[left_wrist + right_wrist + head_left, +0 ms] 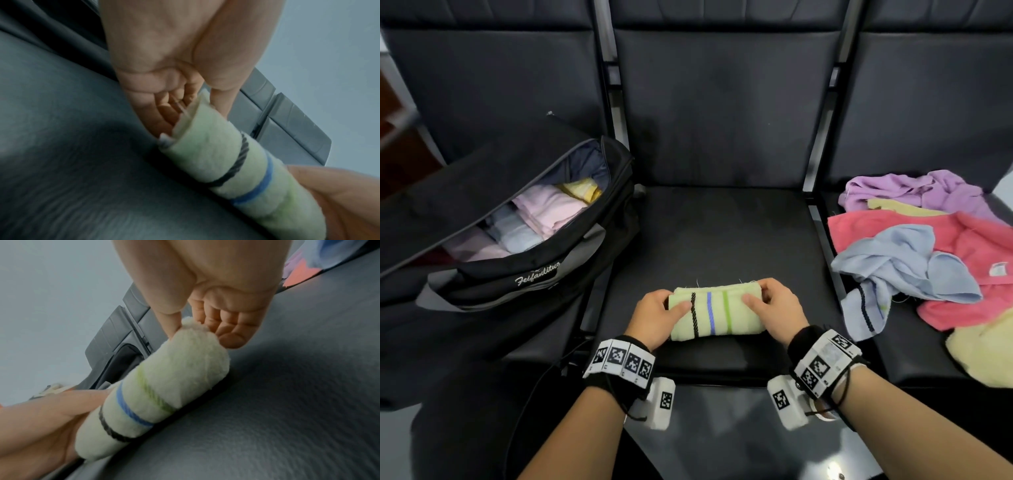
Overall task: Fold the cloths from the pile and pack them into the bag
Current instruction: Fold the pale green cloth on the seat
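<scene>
A pale green cloth with black, blue and green stripes lies folded on the middle black seat, near its front edge. My left hand grips its left end, thumb on top and fingers curled behind. My right hand pinches the right end the same way. The open black bag rests on the left seat with folded pink, blue and yellow cloths inside. The pile of loose cloths, purple, red, blue and yellow, covers the right seat.
Dark seat backs rise behind all three seats. Metal frame bars run between the seats. A black cable hangs by the left seat's front edge. The floor shows below my forearms.
</scene>
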`<action>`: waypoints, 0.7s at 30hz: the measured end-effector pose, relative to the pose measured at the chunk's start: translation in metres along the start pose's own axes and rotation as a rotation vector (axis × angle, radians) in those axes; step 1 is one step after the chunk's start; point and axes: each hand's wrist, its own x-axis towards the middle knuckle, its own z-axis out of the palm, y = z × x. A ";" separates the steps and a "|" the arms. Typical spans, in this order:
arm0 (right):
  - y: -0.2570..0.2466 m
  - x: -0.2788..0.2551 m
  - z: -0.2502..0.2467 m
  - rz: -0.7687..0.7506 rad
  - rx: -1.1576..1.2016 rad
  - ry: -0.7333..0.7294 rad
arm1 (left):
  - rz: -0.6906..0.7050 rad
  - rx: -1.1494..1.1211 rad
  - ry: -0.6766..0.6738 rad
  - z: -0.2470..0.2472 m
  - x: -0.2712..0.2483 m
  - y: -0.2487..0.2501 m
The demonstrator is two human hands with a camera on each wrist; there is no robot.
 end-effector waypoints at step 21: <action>-0.040 0.007 -0.017 -0.002 -0.225 -0.303 | -0.118 0.308 0.009 0.001 -0.014 0.018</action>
